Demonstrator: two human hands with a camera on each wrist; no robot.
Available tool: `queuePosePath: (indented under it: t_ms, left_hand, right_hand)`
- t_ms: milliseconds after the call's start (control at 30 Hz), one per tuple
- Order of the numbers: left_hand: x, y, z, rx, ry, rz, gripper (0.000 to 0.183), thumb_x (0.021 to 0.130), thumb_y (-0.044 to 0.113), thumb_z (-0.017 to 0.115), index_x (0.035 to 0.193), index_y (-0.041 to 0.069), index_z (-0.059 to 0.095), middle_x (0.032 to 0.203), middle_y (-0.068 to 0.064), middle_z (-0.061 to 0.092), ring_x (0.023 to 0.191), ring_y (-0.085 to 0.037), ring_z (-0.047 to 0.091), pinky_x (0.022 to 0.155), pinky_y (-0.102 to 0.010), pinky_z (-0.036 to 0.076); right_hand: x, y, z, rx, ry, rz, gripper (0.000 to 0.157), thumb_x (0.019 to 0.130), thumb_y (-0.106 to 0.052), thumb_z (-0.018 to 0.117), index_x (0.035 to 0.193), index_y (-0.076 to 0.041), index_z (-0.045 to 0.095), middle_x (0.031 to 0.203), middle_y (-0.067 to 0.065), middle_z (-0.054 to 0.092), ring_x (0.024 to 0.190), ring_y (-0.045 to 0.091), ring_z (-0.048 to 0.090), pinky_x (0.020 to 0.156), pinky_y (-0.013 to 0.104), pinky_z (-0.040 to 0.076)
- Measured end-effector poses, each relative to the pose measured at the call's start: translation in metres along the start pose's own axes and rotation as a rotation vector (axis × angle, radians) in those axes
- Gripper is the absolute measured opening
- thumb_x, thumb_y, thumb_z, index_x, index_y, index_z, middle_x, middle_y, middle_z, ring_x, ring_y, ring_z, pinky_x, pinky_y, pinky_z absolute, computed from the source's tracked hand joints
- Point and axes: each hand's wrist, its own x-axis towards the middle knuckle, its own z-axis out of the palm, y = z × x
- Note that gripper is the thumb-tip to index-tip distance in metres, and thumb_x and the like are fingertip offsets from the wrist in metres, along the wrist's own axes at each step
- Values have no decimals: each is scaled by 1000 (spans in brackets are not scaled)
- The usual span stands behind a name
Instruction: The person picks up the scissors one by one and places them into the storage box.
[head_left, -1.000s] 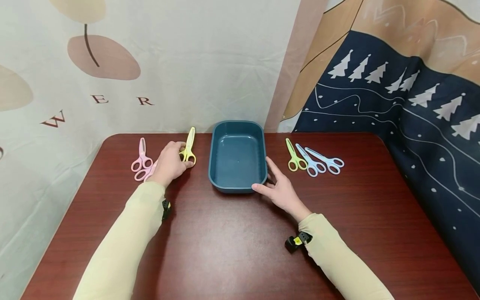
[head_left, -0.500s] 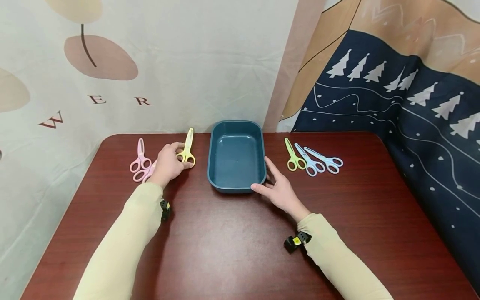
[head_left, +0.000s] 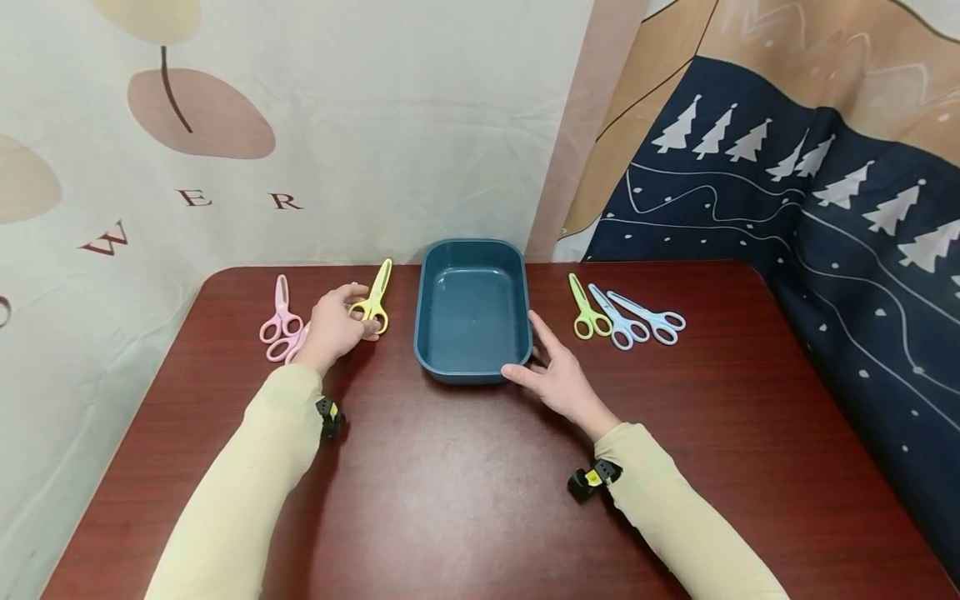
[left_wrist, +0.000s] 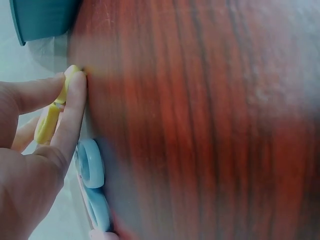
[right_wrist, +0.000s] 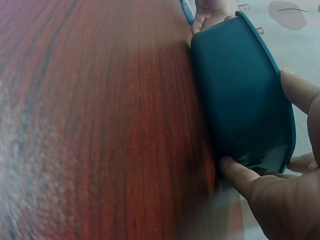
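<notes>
In the head view my left hand pinches a yellow pair of scissors by the finger loops, blade end pointing to the far edge. Thumb and fingers meet around the yellow loops in the left wrist view. A deep teal plastic box stands at the middle of the table's far side, nothing inside it. My right hand grips its near right corner, thumb on the rim and the other fingers along the side. The right wrist view shows one fingertip low against the box wall.
Two pink scissors lie left of my left hand, one partly hidden by it. Blue scissor loops show below that hand in its wrist view. Right of the box lie green scissors and two light-blue scissors. Curtains hang behind the table.
The yellow scissors have turned slightly, tip to the right and loops to the left, with my left hand shifting a little. My right hand and the box keep their places.
</notes>
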Motion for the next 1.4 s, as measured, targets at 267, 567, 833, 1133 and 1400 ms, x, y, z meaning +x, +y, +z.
queuePosePath:
  t_ms: [267, 567, 833, 1133, 1400]
  left_hand:
    - [-7, 1, -5, -88, -28, -7, 69, 85, -18, 65, 150, -8, 44, 139, -31, 49, 81, -13, 61, 68, -34, 63]
    - [-12, 5, -9, -80, -21, 33, 66, 83, -18, 66, 146, -6, 51, 134, -29, 40, 83, -15, 63, 68, -35, 63]
    - [-17, 9, -12, -100, -25, 63, 65, 81, -21, 67, 144, -9, 51, 132, -30, 41, 84, -15, 61, 68, -35, 63]
    - [-23, 20, -13, -86, -47, 49, 63, 84, -19, 68, 144, -6, 52, 129, -27, 43, 85, -19, 61, 71, -40, 63]
    - [-25, 30, -14, -81, -69, 70, 64, 84, -19, 70, 144, -5, 54, 130, -26, 43, 88, -24, 63, 71, -41, 63]
  right_hand:
    - [0, 0, 1, 12, -5, -22, 92, 94, -8, 75, 167, -14, 18, 166, 16, 32, 143, 39, 46, 105, 54, 48]
    - [0, -2, 0, 5, -1, -16, 93, 94, -8, 76, 166, -12, 17, 167, 18, 30, 145, 40, 43, 107, 55, 47]
    - [-1, -2, 0, 14, -9, -3, 94, 94, -9, 76, 167, -13, 17, 168, 16, 28, 146, 39, 43, 107, 54, 47]
    - [-1, -3, 0, 4, -8, 3, 92, 94, -10, 76, 166, -12, 18, 166, 18, 31, 143, 40, 46, 105, 53, 49]
    - [-1, -4, 1, 7, -1, 20, 93, 94, -11, 77, 166, -13, 19, 166, 17, 33, 141, 40, 48, 103, 53, 50]
